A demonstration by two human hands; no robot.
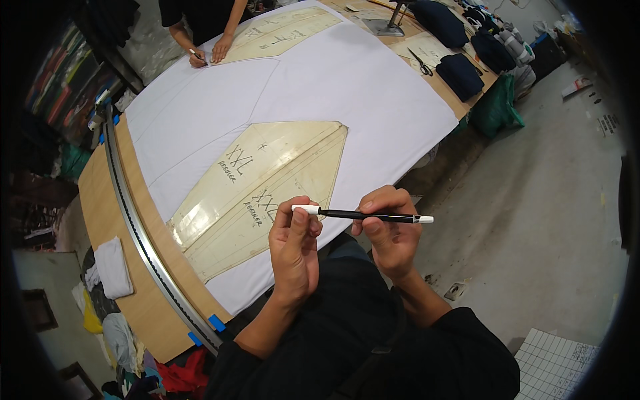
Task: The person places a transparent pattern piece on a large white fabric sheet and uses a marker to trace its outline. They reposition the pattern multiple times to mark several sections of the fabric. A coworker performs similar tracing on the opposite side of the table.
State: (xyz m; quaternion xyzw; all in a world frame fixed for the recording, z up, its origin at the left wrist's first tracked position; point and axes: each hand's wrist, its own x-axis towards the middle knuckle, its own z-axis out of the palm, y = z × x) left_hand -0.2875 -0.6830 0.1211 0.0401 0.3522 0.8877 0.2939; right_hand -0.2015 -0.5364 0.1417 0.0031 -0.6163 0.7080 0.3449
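Both my hands are raised over the near edge of the table, with a slim black marker pen (360, 215) held level between them. My left hand (297, 250) pinches the white cap (307, 209) at the pen's left end. Thumb and fingers of my right hand (390, 233) grip the black barrel, whose right end is white. Whether the cap is fully on cannot be made out. Beyond my hands, a cream pattern template (267, 173) with handwriting lies on white fabric (380, 127) spread over the table.
At the far side a co-worker's hand (198, 59) holds a pen beside another cream template (287, 33). A metal rail (143, 233) runs along the table's left side, near a folded white cloth (114, 268). Black scissors (421, 62) and dark folded fabric (460, 77) lie at far right.
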